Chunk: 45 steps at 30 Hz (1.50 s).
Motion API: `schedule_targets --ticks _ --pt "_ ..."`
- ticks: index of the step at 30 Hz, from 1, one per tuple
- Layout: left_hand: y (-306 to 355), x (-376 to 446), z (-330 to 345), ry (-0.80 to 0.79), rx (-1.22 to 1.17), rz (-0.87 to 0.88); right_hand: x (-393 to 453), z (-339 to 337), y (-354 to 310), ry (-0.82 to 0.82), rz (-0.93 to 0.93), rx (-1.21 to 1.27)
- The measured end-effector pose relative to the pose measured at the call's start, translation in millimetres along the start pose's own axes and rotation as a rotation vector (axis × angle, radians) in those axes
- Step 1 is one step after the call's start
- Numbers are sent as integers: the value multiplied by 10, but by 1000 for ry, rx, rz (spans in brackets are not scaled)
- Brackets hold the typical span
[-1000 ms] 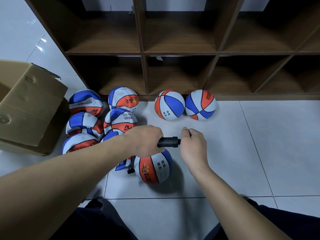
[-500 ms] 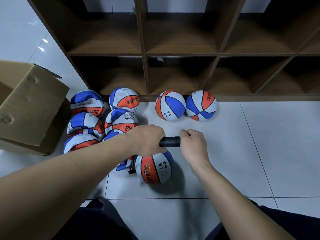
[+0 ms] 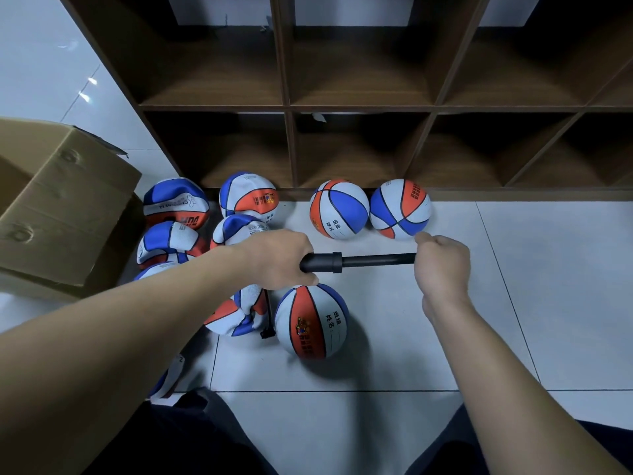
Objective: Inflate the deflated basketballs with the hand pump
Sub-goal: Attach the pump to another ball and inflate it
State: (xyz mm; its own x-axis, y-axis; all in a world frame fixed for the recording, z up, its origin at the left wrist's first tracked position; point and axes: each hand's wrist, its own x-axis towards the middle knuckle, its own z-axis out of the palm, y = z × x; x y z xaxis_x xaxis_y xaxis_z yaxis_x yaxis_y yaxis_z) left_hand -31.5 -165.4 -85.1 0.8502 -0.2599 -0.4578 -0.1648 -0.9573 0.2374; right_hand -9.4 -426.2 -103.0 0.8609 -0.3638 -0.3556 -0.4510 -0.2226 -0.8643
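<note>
We grip the black hand pump [image 3: 356, 261] level across the middle of the frame. Our left hand [image 3: 279, 258] wraps its fingers around the thick barrel at the pump's left end. Our right hand [image 3: 442, 265] is curled into a fist at the right end of the thin rod; the handle itself is hidden inside that fist. The rod shows bare between the barrel's collar and our right hand.

Just below the barrel, at centre frame, a round basketball [image 3: 311, 322] in blue, orange and white rests on the pale tiled floor [image 3: 428, 344]. A thin black hose [image 3: 269, 317] hangs down from under our left hand and ends just left of that ball; whether it is plugged into the ball we cannot tell.

Left of it lies a crumpled, flat basketball [image 3: 236, 315], partly under our left forearm. More sagging balls [image 3: 174, 204] cluster at centre left, beside a brown cardboard box [image 3: 58, 207] at the left edge. Two firm, round balls [image 3: 399, 209] sit side by side above the pump, against the foot of a dark wooden cubby shelf [image 3: 359, 108] that fills the upper part of the frame. Our dark trouser legs [image 3: 191, 437] show along the bottom edge.
</note>
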Motion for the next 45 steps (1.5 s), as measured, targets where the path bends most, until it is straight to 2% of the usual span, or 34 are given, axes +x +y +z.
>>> schedule_targets --ticks 5,9,13,20,32,39,45 --pt "8 5 58 77 92 -19 -102 126 88 47 -34 -17" --pt "53 22 99 78 105 -15 -169 229 142 35 -51 -54" --pt "92 31 111 69 103 0 -253 332 197 0 -88 -114" --pt "193 20 211 149 145 27 -452 448 177 -104 -162 -185" --pt "287 24 212 103 77 45 -525 488 148 -166 -178 -193" --pt "250 23 181 36 25 50 -338 349 164 -246 -74 -200" --pt "-32 8 145 -78 -129 -16 7 -72 141 -93 91 -87"
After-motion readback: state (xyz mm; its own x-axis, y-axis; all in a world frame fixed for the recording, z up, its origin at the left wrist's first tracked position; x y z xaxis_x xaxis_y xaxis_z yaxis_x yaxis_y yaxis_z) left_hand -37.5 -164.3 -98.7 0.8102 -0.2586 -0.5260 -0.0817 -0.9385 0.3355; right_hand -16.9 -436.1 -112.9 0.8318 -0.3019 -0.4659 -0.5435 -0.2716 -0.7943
